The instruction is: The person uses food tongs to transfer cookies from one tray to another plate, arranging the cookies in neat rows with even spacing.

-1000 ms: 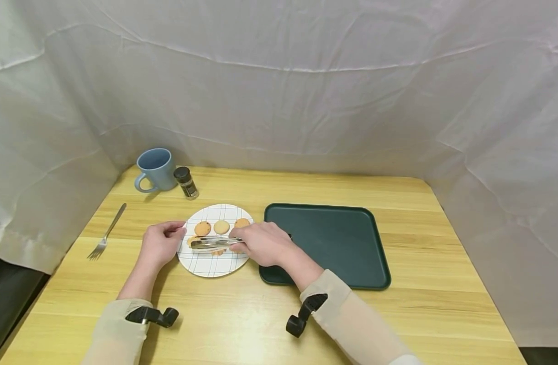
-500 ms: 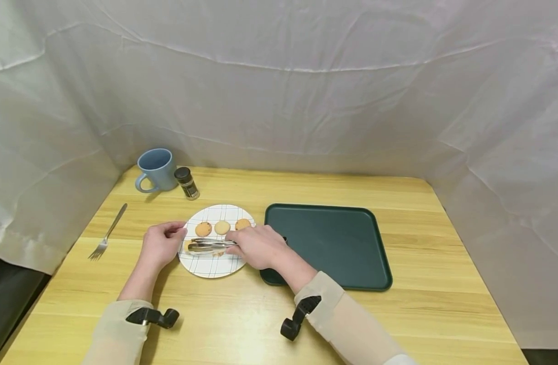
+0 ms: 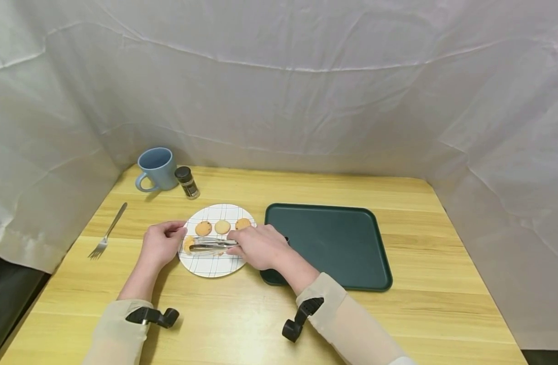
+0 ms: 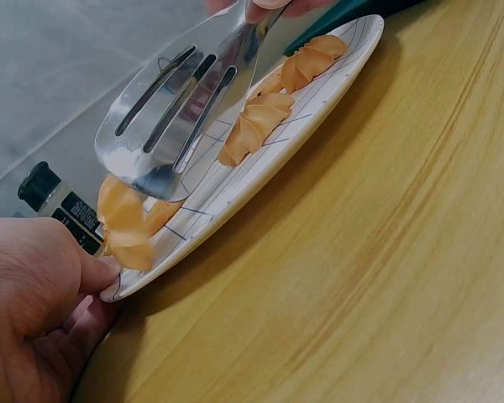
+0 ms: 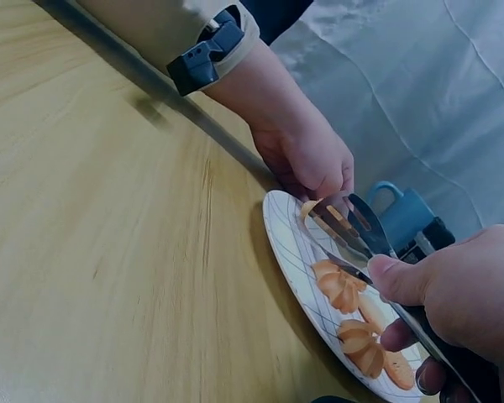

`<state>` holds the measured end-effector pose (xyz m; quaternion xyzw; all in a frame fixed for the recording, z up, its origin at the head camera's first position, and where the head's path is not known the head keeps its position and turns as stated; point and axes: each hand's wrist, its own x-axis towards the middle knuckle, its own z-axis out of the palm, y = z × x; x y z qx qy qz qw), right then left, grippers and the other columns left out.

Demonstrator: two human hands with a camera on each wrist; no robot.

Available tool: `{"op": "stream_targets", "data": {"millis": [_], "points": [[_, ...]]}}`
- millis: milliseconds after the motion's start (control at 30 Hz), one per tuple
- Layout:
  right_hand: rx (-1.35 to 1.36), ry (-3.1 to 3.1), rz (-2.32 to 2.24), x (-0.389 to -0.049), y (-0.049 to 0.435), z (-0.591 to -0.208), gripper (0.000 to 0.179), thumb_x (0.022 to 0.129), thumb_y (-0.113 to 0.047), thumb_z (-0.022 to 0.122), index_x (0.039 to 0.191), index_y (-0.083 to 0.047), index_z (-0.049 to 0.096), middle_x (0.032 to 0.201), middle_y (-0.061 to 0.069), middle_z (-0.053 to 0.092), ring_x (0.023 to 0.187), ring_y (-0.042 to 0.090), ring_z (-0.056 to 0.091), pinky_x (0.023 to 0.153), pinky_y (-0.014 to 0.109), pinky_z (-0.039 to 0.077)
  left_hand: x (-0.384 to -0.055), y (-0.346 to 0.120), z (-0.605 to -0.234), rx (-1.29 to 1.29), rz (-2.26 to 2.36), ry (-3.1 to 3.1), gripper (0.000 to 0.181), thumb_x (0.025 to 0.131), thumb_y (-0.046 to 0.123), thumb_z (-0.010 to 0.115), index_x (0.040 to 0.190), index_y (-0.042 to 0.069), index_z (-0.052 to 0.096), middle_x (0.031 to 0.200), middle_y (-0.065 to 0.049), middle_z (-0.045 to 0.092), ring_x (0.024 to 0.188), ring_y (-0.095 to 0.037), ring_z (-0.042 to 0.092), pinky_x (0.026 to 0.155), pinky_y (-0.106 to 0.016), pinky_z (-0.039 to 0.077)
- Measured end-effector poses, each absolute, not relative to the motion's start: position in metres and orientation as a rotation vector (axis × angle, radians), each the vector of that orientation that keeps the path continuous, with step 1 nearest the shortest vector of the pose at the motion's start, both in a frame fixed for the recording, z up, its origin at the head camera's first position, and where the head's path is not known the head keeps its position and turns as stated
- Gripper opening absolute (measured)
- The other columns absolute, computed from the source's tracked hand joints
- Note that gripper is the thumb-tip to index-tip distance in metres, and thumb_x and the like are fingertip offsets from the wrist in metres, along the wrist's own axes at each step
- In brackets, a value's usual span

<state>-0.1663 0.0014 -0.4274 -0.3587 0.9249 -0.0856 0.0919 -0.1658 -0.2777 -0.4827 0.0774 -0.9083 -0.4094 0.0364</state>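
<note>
My left hand [image 3: 160, 245] pinches the left rim of a white checked plate [image 3: 211, 268], thumb on top and fingers below. My right hand [image 3: 259, 246] grips metal tongs [image 3: 209, 247] with slotted heads, held low across the plate. At their tips, near my left thumb, a swirled cookie [image 4: 124, 227] stands tilted up; whether the tongs clamp it, I cannot tell. Behind the tongs lie three round cookies, a spotted one [image 3: 203, 228], a pale one [image 3: 222, 227] and another spotted one [image 3: 243, 224]. Ridged cookies [image 5: 341, 287] nearer the front are mostly hidden by tongs and hand in the head view.
A dark green tray [image 3: 326, 246] lies right of the plate, partly under my right forearm. Behind the plate stand a blue mug [image 3: 160, 170] and a black-capped spice jar [image 3: 187, 183]. A fork [image 3: 107, 232] lies at the left. Grey fabric [image 3: 279, 101] encloses the table.
The right hand and tongs have shifted slightly left and down toward the leftmost cookie, then nearly stopped. More of that cookie shows at the tips now. The left hand stays on the plate rim.
</note>
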Motion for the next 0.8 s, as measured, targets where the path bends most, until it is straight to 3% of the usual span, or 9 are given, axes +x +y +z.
{"op": "stream_targets", "data": {"millis": [533,667,800], "points": [[-1.054,2.753,-0.255,-0.16,0.023,-0.417,0.029,0.109,-0.048,0.056,0.125,-0.027,0.068,0.1,-0.012,0.068,0.063,0.014,0.054,0.053,0.033,0.04,-0.167,-0.278,-0.485,0.259,-1.274,-2.793,0.031,0.105,0.017,0.065,0.128,-0.002,0.073,0.111,-0.018,0.074,0.098,-0.029,0.066,0.082,-0.037,0.05],[-1.052,2.763,-0.28,-0.16,0.03,-0.414,0.033,0.109,-0.048,0.057,0.131,-0.026,0.067,0.106,-0.01,0.071,0.058,0.014,0.052,0.05,0.033,0.04,-0.167,-0.278,-0.484,0.264,-1.279,-2.793,0.031,0.105,0.017,0.065,0.128,-0.002,0.073,0.111,-0.018,0.074,0.098,-0.029,0.066,0.083,-0.037,0.049],[-1.025,2.75,-0.349,-0.159,0.034,-0.411,0.043,0.108,-0.049,0.057,0.142,-0.024,0.066,0.125,-0.006,0.073,0.061,0.013,0.055,0.052,0.032,0.043,-0.167,-0.278,-0.484,0.27,-1.288,-2.797,0.032,0.106,0.018,0.065,0.129,-0.002,0.073,0.112,-0.018,0.073,0.099,-0.029,0.065,0.083,-0.038,0.049]]}}
